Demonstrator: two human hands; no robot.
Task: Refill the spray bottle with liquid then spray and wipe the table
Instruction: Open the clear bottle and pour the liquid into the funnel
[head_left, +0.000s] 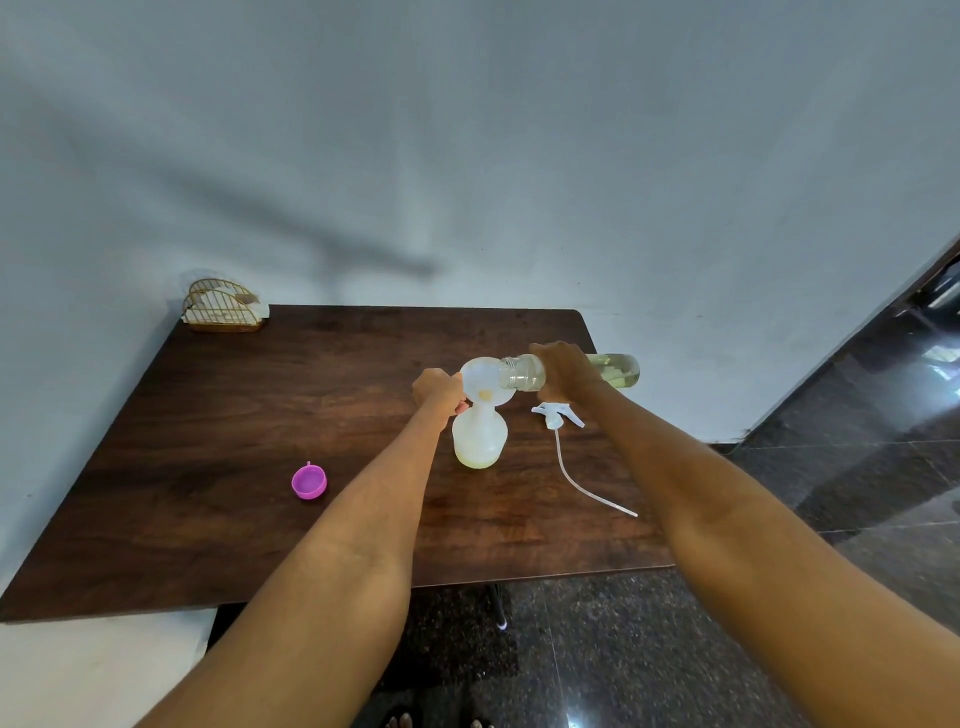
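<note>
A translucent white spray bottle (479, 439) stands upright on the dark wooden table (249, 415) with a white funnel (480, 382) in its neck. My left hand (439, 389) grips the funnel's left rim. My right hand (566, 371) holds a clear bottle (615, 370) of pale yellowish liquid, tipped almost flat, its open mouth over the funnel. A little yellowish liquid lies in the spray bottle's bottom. The white spray head (556, 414) with its long dip tube lies on the table to the right.
A purple cap (309, 482) lies on the table at the left front. A wicker napkin holder (224, 306) stands at the far left corner against the wall. Dark polished floor (857, 467) lies to the right and below.
</note>
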